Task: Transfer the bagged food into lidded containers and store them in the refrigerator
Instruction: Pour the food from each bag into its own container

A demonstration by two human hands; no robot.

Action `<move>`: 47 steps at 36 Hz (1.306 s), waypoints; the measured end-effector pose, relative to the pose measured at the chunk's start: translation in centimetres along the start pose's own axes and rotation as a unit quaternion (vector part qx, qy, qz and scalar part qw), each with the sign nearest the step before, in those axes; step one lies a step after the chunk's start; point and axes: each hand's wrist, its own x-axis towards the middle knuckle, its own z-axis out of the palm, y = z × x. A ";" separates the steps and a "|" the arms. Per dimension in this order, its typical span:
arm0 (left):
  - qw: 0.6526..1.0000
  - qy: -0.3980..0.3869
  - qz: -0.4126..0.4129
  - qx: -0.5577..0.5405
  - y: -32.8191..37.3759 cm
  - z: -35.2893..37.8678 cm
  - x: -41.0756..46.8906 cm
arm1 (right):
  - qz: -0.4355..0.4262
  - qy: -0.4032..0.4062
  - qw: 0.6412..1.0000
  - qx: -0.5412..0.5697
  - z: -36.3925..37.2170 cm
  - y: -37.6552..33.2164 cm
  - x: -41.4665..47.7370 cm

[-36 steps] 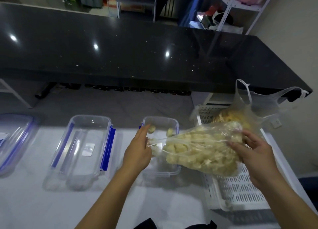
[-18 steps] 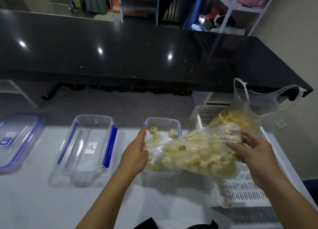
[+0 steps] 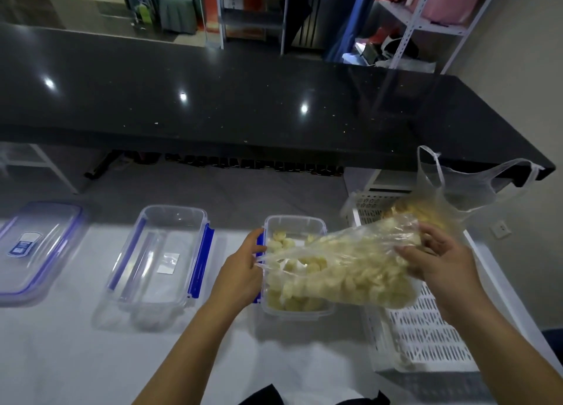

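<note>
A clear plastic bag (image 3: 350,267) of pale yellow food pieces lies tipped on its side over a small clear container (image 3: 294,221) with blue clips. My left hand (image 3: 240,270) pinches the bag's open mouth at the container's left rim. My right hand (image 3: 438,261) grips the bag's closed end, raised to the right. Several pieces (image 3: 283,241) lie inside the container. A second bag (image 3: 432,209) with yellow food stands behind, in the white basket.
A larger clear container (image 3: 164,261) with blue clips stands to the left, and a blue-rimmed lid (image 3: 36,246) lies at the far left. A white slotted basket (image 3: 420,337) sits on the right. A black counter (image 3: 243,100) runs across behind the white table.
More food pieces have slid from the bag into the small container. My right hand has lifted the bag's closed end a little; my left hand stays at the mouth.
</note>
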 end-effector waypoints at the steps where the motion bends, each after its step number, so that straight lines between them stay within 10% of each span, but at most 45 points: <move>1: 1.000 0.000 -0.001 -0.005 -0.1 0.1 -0.1 | -0.002 -0.005 1.000 -0.008 0.1 -0.1 0.0; 47: 0.968 0.191 0.095 0.134 1.0 3.7 2.9 | -0.122 0.029 0.988 -0.089 -1.5 0.0 0.0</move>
